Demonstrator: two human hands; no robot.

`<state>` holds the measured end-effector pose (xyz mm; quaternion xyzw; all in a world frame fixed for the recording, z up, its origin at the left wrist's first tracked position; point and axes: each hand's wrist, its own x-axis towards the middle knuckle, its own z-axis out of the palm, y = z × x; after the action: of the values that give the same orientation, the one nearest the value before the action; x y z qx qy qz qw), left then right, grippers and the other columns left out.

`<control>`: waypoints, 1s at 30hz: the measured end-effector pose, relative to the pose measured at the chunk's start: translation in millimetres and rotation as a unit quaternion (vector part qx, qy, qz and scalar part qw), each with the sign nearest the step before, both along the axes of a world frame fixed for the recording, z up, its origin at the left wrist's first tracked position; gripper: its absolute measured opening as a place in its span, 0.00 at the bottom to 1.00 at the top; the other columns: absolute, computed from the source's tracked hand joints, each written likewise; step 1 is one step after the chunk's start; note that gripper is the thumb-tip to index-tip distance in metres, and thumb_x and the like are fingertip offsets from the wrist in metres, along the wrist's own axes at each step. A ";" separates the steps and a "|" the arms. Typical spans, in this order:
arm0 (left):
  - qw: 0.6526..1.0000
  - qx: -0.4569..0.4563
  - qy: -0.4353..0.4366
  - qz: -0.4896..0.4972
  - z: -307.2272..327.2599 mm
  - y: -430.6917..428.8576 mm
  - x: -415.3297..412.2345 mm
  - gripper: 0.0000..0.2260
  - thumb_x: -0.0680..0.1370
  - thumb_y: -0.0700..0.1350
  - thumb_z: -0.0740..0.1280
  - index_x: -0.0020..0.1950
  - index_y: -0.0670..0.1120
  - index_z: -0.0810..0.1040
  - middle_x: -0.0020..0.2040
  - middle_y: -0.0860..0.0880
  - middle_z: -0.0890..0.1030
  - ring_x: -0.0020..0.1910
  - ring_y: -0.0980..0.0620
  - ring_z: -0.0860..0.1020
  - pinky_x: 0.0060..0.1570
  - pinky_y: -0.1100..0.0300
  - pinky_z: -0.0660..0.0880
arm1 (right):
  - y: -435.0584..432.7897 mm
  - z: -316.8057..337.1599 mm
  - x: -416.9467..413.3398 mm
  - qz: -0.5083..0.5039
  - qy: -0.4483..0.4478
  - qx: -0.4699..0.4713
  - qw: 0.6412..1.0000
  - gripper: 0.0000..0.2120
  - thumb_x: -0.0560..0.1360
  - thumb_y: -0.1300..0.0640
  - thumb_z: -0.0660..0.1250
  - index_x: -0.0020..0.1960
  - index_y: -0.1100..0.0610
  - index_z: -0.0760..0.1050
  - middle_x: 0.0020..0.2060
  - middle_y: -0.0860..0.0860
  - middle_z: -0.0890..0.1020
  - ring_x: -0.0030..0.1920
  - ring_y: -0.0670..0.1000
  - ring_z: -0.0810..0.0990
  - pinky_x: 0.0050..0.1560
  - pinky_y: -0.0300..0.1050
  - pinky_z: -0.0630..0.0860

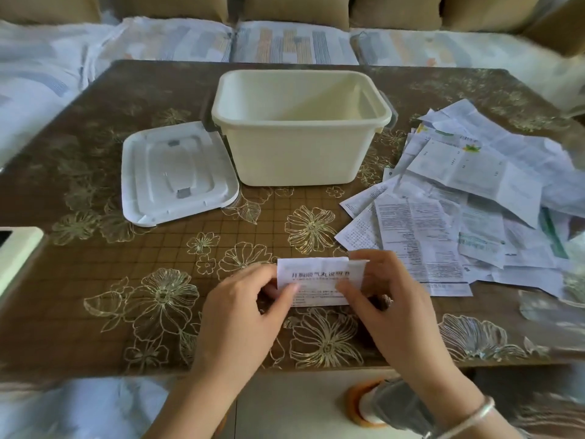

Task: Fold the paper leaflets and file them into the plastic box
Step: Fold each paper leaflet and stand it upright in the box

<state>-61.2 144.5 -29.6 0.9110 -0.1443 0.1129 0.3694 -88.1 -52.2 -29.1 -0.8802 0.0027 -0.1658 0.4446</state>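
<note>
A small white leaflet (319,275) with dark printed text is held just above the table near its front edge. My left hand (240,315) pinches its left end and my right hand (389,299) pinches its right end, whose top corner is curled over. A cream plastic box (300,147) stands open at the middle back of the table, and nothing shows inside it. A loose heap of unfolded leaflets (468,198) covers the table's right side.
The box's white lid (177,172) lies flat to the left of the box. A white device (15,251) sits at the left edge. The brown floral table (126,280) has sofa cushions (294,42) behind it. An orange-rimmed object (370,403) stands below the front edge.
</note>
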 end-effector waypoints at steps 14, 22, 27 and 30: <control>0.994 0.090 -0.051 0.028 -7.9 -12.4 3.3 0.23 0.70 0.46 0.75 0.65 0.51 0.76 0.72 0.50 0.66 0.41 0.60 0.73 0.34 0.62 0.79 | 6.5 7.5 13.2 0.016 0.037 -0.160 0.986 0.30 0.71 0.58 0.72 0.69 0.45 0.65 0.57 0.43 0.71 0.42 0.43 0.74 0.42 0.41 0.74; 0.992 0.117 -0.056 -0.001 -9.1 -10.0 5.0 0.09 0.75 0.45 0.70 0.54 0.53 0.83 0.56 0.56 0.78 0.46 0.54 0.76 0.40 0.58 0.77 | -2.6 39.6 50.4 0.102 0.235 -0.232 0.938 0.23 0.71 0.52 0.72 0.63 0.45 0.68 0.54 0.45 0.72 0.44 0.46 0.73 0.46 0.42 0.71; 0.992 0.121 -0.015 -0.019 -3.8 -8.4 8.0 0.15 0.73 0.59 0.66 0.56 0.57 0.81 0.56 0.59 0.76 0.49 0.56 0.75 0.41 0.59 0.77 | 1.0 56.7 64.3 0.130 0.300 -0.281 0.902 0.17 0.70 0.49 0.72 0.54 0.50 0.70 0.41 0.41 0.74 0.44 0.47 0.75 0.42 0.40 0.71; 0.989 0.146 0.003 -0.032 0.8 -8.9 9.4 0.19 0.71 0.63 0.66 0.59 0.59 0.79 0.56 0.60 0.74 0.49 0.57 0.74 0.42 0.62 0.75 | 3.1 58.8 64.5 0.121 0.303 -0.320 0.890 0.11 0.71 0.45 0.71 0.47 0.51 0.75 0.39 0.44 0.77 0.42 0.48 0.77 0.41 0.41 0.73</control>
<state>-51.8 135.6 -28.8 0.9505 -0.1873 0.0757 0.2362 -23.6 -49.1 29.7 -0.9758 -0.0222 0.1718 0.1334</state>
